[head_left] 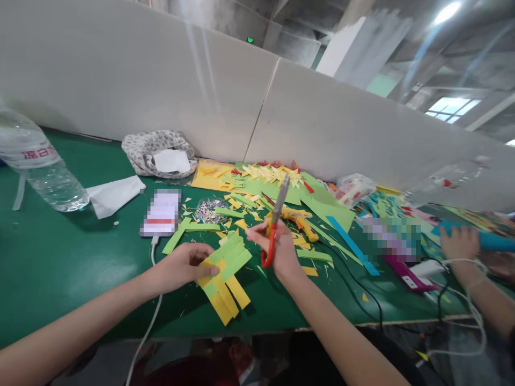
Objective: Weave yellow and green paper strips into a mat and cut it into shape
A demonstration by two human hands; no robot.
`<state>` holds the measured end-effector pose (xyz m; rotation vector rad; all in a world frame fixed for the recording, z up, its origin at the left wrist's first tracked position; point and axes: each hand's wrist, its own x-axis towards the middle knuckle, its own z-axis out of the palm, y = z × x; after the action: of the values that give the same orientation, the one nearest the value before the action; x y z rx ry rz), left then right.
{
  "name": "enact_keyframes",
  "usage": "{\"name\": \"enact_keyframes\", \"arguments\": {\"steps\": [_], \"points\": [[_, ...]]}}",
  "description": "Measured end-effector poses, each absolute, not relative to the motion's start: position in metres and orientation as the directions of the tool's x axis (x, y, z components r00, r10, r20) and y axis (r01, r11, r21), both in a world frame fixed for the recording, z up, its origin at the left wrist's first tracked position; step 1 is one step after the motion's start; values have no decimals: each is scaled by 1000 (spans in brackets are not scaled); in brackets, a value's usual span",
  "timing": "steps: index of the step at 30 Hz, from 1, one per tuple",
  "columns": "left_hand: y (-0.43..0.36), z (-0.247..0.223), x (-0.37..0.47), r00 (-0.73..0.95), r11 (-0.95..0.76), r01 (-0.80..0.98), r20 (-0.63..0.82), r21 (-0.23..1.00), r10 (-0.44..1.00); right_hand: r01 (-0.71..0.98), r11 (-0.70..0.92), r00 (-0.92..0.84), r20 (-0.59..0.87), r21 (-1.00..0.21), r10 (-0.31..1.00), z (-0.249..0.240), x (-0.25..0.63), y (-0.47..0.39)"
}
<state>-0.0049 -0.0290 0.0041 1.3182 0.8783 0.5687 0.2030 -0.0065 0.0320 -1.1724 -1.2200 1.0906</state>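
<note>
Between its thumb and fingers, my left hand grips a woven paper piece of green and yellow strips, with loose strip ends hanging toward the table edge. My right hand is closed around red-handled scissors, whose blades point up and away from the paper. Some fingers are partly hidden behind the handles. Just behind that hand lies a yellow glue gun with a dark cord. Green and yellow paper scraps are scattered around both hands, and a clear bag of small beads or sequins sits beyond the woven piece.
At left stand a water bottle and a phone with a white cable. A patterned cloth pouch lies by the white partition. At right, a co-worker's hand rests on blue paper, near a magenta tool.
</note>
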Motion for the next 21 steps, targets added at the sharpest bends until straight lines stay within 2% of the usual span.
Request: {"name": "enact_keyframes", "arguments": {"steps": [3, 7, 11, 14, 18, 21], "points": [[-25, 6, -8, 463, 207, 134, -246, 969, 851, 69, 157, 247, 169, -985, 954, 31, 220, 7], [-21, 9, -11, 271, 200, 124, -227, 972, 936, 247, 205, 338, 282, -947, 898, 26, 244, 25], [-20, 11, -13, 136, 182, 51, -188, 982, 973, 552, 162, 375, 417, -818, 828, 29, 260, 36], [-21, 12, -13, 87, 134, -24, -132, 991, 987, 697, 90, 393, 484, -711, 782, 37, 267, 39], [-20, 17, -16, -28, 21, -160, -25, 987, 999, 752, 24, 416, 503, -658, 758, 46, 275, 42], [-16, 30, -23, -196, -118, -295, 61, 948, 979, 773, -37, 430, 480, -633, 764, 43, 282, 46]]}}
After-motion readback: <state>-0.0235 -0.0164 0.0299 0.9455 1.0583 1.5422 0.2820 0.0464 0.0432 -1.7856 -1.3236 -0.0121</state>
